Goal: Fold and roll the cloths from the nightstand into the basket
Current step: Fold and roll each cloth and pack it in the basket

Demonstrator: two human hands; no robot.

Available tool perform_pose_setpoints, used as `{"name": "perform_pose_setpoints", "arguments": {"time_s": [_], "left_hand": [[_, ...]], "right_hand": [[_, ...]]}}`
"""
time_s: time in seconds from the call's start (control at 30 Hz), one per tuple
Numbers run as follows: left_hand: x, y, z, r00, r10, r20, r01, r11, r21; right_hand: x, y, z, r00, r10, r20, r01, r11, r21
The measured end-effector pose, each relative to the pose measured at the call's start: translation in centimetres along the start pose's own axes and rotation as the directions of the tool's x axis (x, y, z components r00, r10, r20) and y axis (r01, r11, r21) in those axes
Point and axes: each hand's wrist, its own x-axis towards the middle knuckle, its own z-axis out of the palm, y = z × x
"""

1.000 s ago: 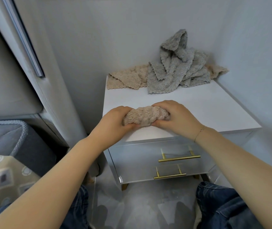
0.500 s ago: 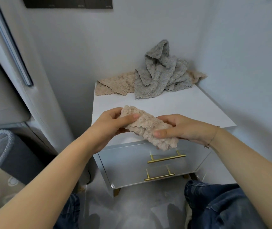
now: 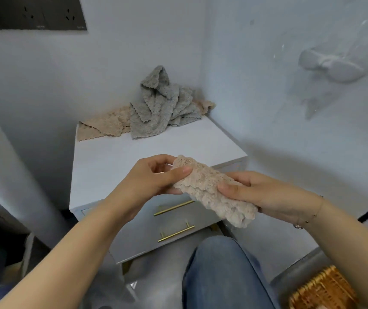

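Observation:
A rolled beige cloth [image 3: 209,190] hangs in the air in front of the white nightstand [image 3: 111,161]. My left hand [image 3: 154,177] pinches its upper left end between thumb and fingers. My right hand [image 3: 254,192] grips its lower right part, thumb on top. At the back of the nightstand lie a crumpled grey cloth [image 3: 158,105] and, partly under it, a flat beige cloth [image 3: 102,127]. A corner of the woven basket [image 3: 321,291] shows on the floor at the bottom right, partly hidden by my right forearm.
The nightstand sits in a wall corner, with two drawers and gold handles [image 3: 174,208] facing me. A dark socket panel [image 3: 31,12] is on the wall at upper left. My jeans-clad knee [image 3: 221,270] is below the hands.
The rolled beige cloth was lifted off the nightstand's front edge and carried toward me and to the right. My view swung right, bringing the basket into sight.

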Motion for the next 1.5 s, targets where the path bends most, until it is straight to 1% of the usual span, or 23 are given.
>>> {"name": "perform_pose_setpoints", "arguments": {"time_s": [0.13, 0.23, 0.37, 0.47, 0.57, 0.6, 0.67, 0.7, 0.77, 0.83, 0.87, 0.9, 0.97, 1.0, 1.03, 1.1, 1.13, 1.17, 1.23, 1.3, 1.37, 1.43, 1.5], "left_hand": [[-0.2, 0.0, 4.1, 0.993, -0.019, 0.118, 0.008, 0.996, 0.094], [0.1, -1.0, 8.1, 0.979, -0.058, 0.198, 0.031, 0.991, 0.133], [0.1, -4.0, 15.0, 0.93, -0.12, 0.348, 0.054, 0.979, 0.194], [-0.2, -7.4, 20.7, 0.869, -0.178, 0.462, 0.064, 0.965, 0.253], [0.1, -10.4, 25.4, 0.842, -0.211, 0.496, 0.013, 0.928, 0.373], [0.4, -11.5, 27.0, 0.835, -0.225, 0.502, 0.001, 0.914, 0.407], [0.9, -13.7, 30.5, 0.816, -0.262, 0.516, -0.017, 0.881, 0.474], [1.1, -14.8, 31.7, 0.811, -0.288, 0.509, -0.012, 0.862, 0.506], [1.3, -17.5, 34.1, 0.796, -0.343, 0.499, -0.01, 0.816, 0.578], [1.5, -20.4, 35.6, 0.788, -0.378, 0.485, -0.036, 0.759, 0.65], [1.4, -21.7, 36.1, 0.794, -0.384, 0.471, -0.045, 0.736, 0.676], [1.4, -23.0, 36.6, 0.801, -0.387, 0.457, -0.047, 0.72, 0.692], [1.3, -25.1, 37.4, 0.827, -0.361, 0.431, -0.071, 0.693, 0.717], [1.4, -25.9, 37.7, 0.84, -0.344, 0.42, -0.091, 0.674, 0.733], [1.4, -26.3, 37.8, 0.852, -0.329, 0.408, -0.106, 0.654, 0.749], [1.5, -27.3, 37.7, 0.866, -0.322, 0.383, -0.098, 0.641, 0.761], [1.5, -27.9, 37.5, 0.865, -0.334, 0.374, -0.074, 0.652, 0.754], [1.5, -28.5, 37.2, 0.859, -0.353, 0.37, -0.052, 0.659, 0.75], [0.9, -29.6, 36.6, 0.828, -0.399, 0.394, -0.044, 0.655, 0.754], [0.4, -30.3, 36.3, 0.797, -0.414, 0.439, -0.069, 0.661, 0.747], [0.4, -30.5, 36.1, 0.783, -0.411, 0.466, -0.073, 0.683, 0.726], [0.5, -30.7, 35.9, 0.78, -0.414, 0.469, -0.058, 0.698, 0.714], [0.7, -31.1, 35.6, 0.785, -0.412, 0.462, -0.052, 0.699, 0.713]], "right_hand": [[-4.4, 3.0, -1.3, 0.998, 0.033, -0.05, -0.031, 0.999, 0.031], [-7.2, 5.5, -2.9, 0.992, 0.093, -0.084, -0.09, 0.995, 0.039], [-12.5, 10.6, -5.0, 0.973, 0.188, -0.135, -0.18, 0.981, 0.072], [-17.0, 15.5, -6.0, 0.948, 0.25, -0.195, -0.241, 0.968, 0.069], [-19.9, 19.8, -7.1, 0.908, 0.307, -0.285, -0.292, 0.952, 0.094], [-20.7, 21.3, -7.6, 0.888, 0.332, -0.318, -0.316, 0.943, 0.101], [-22.5, 24.7, -8.8, 0.822, 0.386, -0.418, -0.386, 0.918, 0.089], [-23.0, 26.4, -9.2, 0.78, 0.408, -0.474, -0.416, 0.904, 0.094], [-23.8, 29.8, -9.8, 0.669, 0.446, -0.594, -0.439, 0.883, 0.169], [-23.9, 33.0, -10.1, 0.586, 0.422, -0.692, -0.43, 0.886, 0.177], [-23.7, 34.5, -10.2, 0.568, 0.387, -0.726, -0.447, 0.886, 0.123], [-23.5, 36.3, -10.4, 0.566, 0.341, -0.751, -0.473, 0.88, 0.043], [-22.7, 39.4, -10.8, 0.603, 0.225, -0.766, -0.537, 0.824, -0.181], [-22.3, 40.7, -11.0, 0.639, 0.16, -0.752, -0.552, 0.776, -0.304], [-21.7, 41.8, -11.2, 0.69, 0.092, -0.718, -0.543, 0.721, -0.43], [-20.3, 43.6, -11.2, 0.81, 0.008, -0.587, -0.472, 0.602, -0.644], [-19.6, 44.4, -11.0, 0.854, -0.01, -0.52, -0.436, 0.533, -0.725], [-18.9, 45.1, -11.0, 0.883, -0.029, -0.469, -0.403, 0.466, -0.788], [-17.6, 46.4, -10.6, 0.906, -0.03, -0.423, -0.384, 0.365, -0.848], [-16.4, 47.5, -10.1, 0.902, -0.038, -0.43, -0.399, 0.31, -0.863], [-15.5, 48.4, -9.5, 0.92, -0.032, -0.391, -0.37, 0.256, -0.893], [-15.2, 49.6, -9.0, 0.948, 0.024, -0.317, -0.316, 0.193, -0.929], [-15.4, 50.3, -8.8, 0.955, 0.101, -0.279, -0.294, 0.196, -0.936]]}}
